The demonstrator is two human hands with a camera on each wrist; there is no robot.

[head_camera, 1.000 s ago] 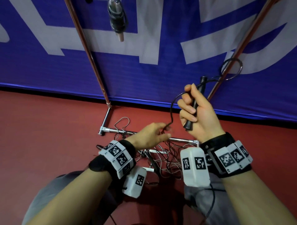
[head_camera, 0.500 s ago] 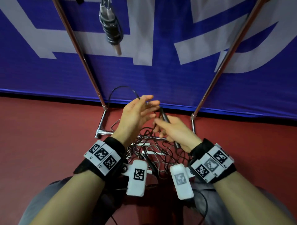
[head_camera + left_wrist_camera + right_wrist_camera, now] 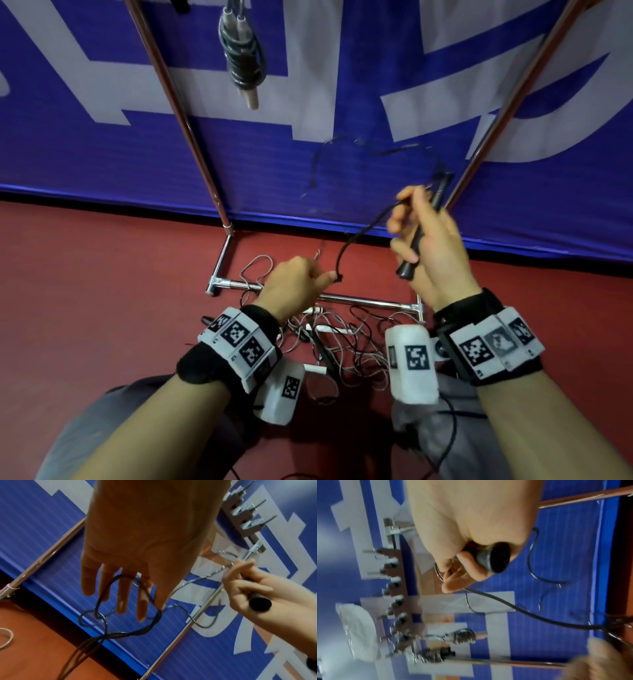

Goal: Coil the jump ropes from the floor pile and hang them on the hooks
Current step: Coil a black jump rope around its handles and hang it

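Observation:
My right hand [image 3: 409,236] grips a black jump rope handle [image 3: 423,226] upright, in front of the blue banner. The black cord [image 3: 359,233] runs from that hand down to my left hand [image 3: 320,279], which pinches it low over the rack's base bar. In the left wrist view the cord [image 3: 154,620] loops round my left fingers [image 3: 121,601] and thumb, and several strands drop to the floor. The handle's butt end [image 3: 498,559] sticks out of my right fist. A tangled pile of ropes [image 3: 342,342] lies on the red floor between my wrists.
One coiled rope [image 3: 241,58] hangs above at the left. The hook board [image 3: 243,513] carries several pegs, and two coils [image 3: 450,642] hang on it. Two slanted rack poles [image 3: 185,123] [image 3: 507,102] rise from a chrome base bar [image 3: 359,301].
My hands were close together with the left one raised and open. The right hand has since lifted up and right with the handle, and the left has dropped and taken the cord.

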